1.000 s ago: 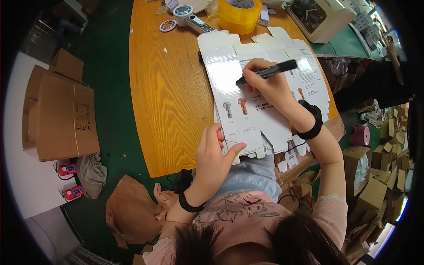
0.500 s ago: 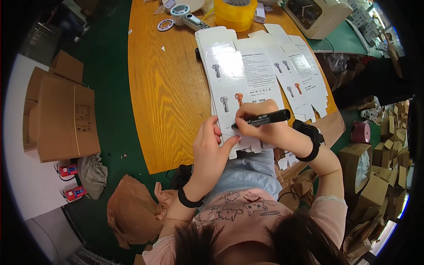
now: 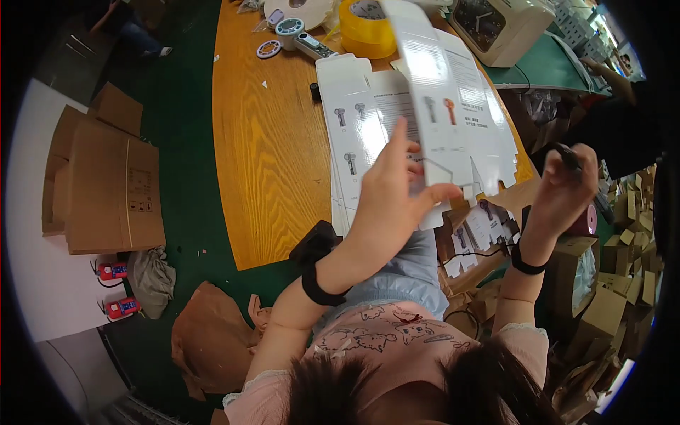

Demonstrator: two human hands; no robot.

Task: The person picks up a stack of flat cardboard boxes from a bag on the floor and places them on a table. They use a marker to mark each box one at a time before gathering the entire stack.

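Note:
My left hand [image 3: 389, 191] grips the near edge of a flat, unfolded white carton [image 3: 445, 117], with its thumb on the near end. The carton is raised and tilted, printed with small pictures of handheld fans, and somewhat blurred. Beneath it and to its left lies a stack of similar flat cartons [image 3: 343, 134] on the wooden table. More flat cartons [image 3: 494, 117] are piled at the right, partly covered by the raised one. Off the table's right side, my right hand [image 3: 563, 191] is closed around a black marker [image 3: 569, 157].
At the table's far side are a roll of yellow tape [image 3: 367, 35], a small handheld fan [image 3: 312, 46] and a boxy clock [image 3: 489, 32]. A small black cylinder [image 3: 315, 91] sits beside the stack. Cardboard boxes [image 3: 113, 184] stand left; a person in dark clothes [image 3: 609, 134] is at right.
My left hand has lifted the top carton and carried it right, above the right pile. My right hand has moved away from the carton to the right, still holding the marker.

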